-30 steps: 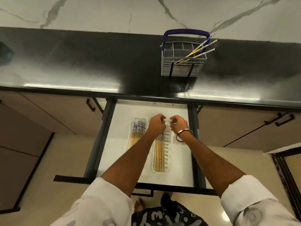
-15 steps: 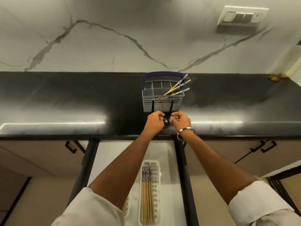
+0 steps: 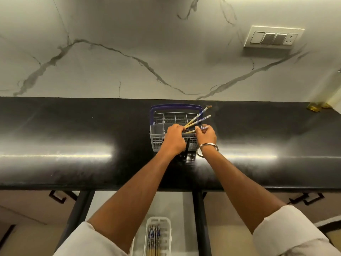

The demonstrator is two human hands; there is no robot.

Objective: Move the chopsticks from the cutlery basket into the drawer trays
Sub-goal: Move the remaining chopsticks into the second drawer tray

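A grey cutlery basket (image 3: pixel 157 133) with a purple handle stands on the black counter (image 3: pixel 73 137). Three chopsticks (image 3: pixel 200 117) with blue patterned tops lean out of it to the right. My left hand (image 3: pixel 174 139) is over the basket's front, its fingers curled around the lower ends of the upper two chopsticks. My right hand (image 3: pixel 205 135) pinches the lowest chopstick near its blue top. Below, the open drawer (image 3: pixel 177 204) holds a white tray (image 3: pixel 167 222) with several chopsticks lying in it.
A marble wall with a switch panel (image 3: pixel 273 36) rises behind the counter. A small yellowish object (image 3: pixel 315 107) sits at the counter's far right. Cabinet fronts with black handles (image 3: pixel 306 198) flank the drawer.
Both hands rose from the drawer tray to the counter and into the basket. They have taken hold of the chopsticks there. The view tilted upward.
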